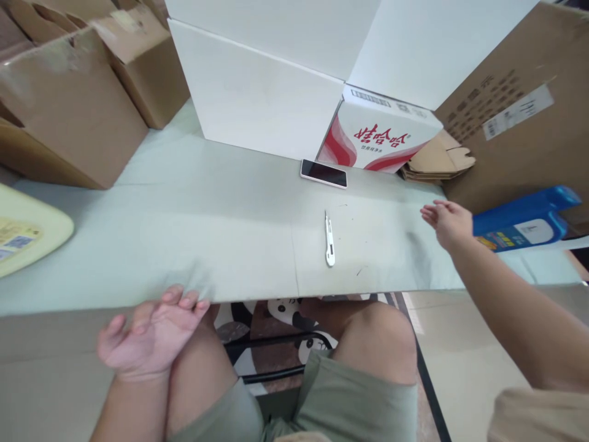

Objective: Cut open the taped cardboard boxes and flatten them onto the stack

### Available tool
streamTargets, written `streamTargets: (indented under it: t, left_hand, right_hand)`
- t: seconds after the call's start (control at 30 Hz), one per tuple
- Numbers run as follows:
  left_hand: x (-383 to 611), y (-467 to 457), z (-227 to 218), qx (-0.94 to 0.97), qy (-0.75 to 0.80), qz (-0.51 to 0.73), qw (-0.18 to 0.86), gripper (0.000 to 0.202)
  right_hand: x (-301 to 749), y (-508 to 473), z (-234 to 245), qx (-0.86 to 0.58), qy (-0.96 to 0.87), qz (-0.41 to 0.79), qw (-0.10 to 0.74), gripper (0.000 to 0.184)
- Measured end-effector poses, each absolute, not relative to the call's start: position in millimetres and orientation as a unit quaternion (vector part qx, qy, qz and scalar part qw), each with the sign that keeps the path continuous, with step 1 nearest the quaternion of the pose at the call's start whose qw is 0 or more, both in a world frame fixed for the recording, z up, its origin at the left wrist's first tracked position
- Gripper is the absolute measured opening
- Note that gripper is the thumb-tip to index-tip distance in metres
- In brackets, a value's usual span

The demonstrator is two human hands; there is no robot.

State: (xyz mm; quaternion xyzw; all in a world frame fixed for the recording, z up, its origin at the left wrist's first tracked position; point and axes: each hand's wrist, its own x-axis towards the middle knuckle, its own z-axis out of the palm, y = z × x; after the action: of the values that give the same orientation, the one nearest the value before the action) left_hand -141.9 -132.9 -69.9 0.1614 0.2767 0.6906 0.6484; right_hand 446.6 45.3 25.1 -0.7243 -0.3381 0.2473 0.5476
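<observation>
My left hand [147, 334] hovers palm up near my left knee at the front edge of the pale cardboard sheet [207, 227], fingers loosely curled and apart, holding nothing. My right hand [447, 222] reaches out over the right part of the sheet, fingers stretched out, empty. It is close to a blue box [524, 220] lying at the right. A white utility knife [329, 239] lies on the sheet between my hands, nearer the right one. A phone [323, 173] lies face up further back.
A large white open carton [257, 92] stands at the back, with a red-and-white printed box [381, 135] beside it. Brown cartons [69, 104] stand at the left and a big brown carton [519, 110] at the right. A pale yellow object [27, 236] lies at the left edge.
</observation>
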Motion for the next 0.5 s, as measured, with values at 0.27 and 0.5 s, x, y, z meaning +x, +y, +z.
streamTargets:
  t: [0.27, 0.5]
  left_hand:
    - [-127, -104, -34, 0.133, 0.269, 0.721, 0.624, 0.038]
    - [-125, -99, -40, 0.075, 0.178, 0.712, 0.676, 0.037]
  right_hand:
    - [356, 33, 22, -0.732, -0.392, 0.312, 0.462, 0.007]
    - [192, 77, 49, -0.618, -0.589, 0.365, 0.372, 0.005]
